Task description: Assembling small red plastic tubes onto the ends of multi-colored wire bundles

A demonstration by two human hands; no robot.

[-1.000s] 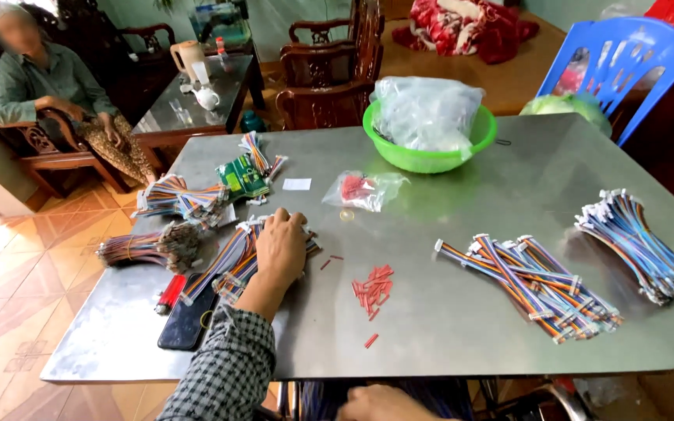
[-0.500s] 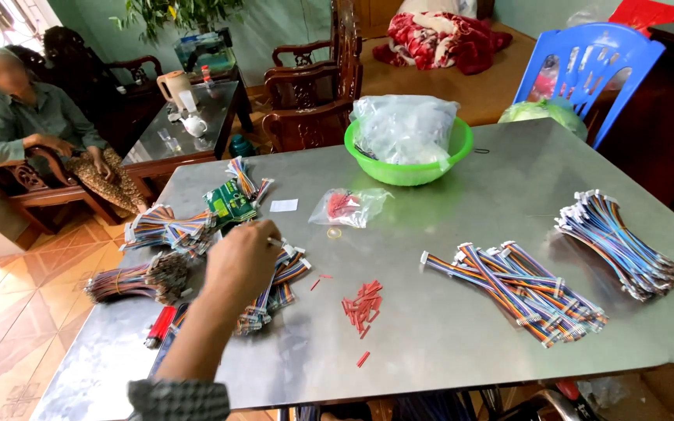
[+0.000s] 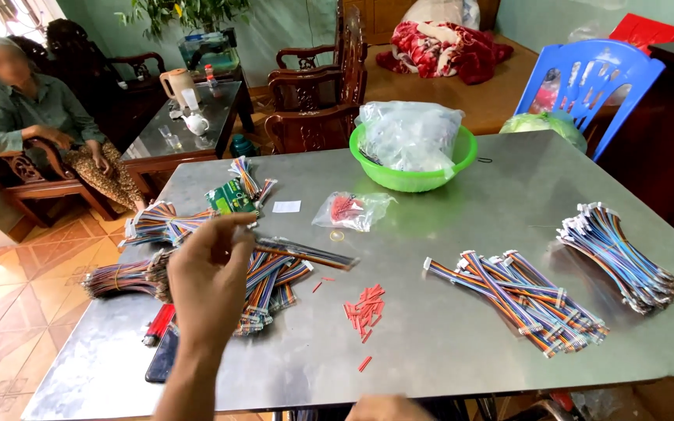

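My left hand [image 3: 208, 288] is raised above the left side of the steel table [image 3: 446, 234], fingers pinched on a flat multicoloured ribbon cable [image 3: 306, 253] that sticks out to the right. Under it lies a heap of similar cables [image 3: 271, 292]. A scatter of small red pieces [image 3: 364, 304] lies just right of the heap. Only the top of my right hand [image 3: 388, 407] shows at the bottom edge, below the table's front; its fingers are hidden.
More cable bundles lie at the right [image 3: 524, 300] and far right [image 3: 618, 257]. A green bowl [image 3: 423, 178] holds plastic bags; a small bag of red parts [image 3: 349, 209] lies beside it. A dark phone [image 3: 164, 355] sits front left. A seated person [image 3: 33, 117] is far left.
My left hand has lifted off the cable heap and now holds one ribbon cable in the air. My right hand has stayed at the bottom edge.
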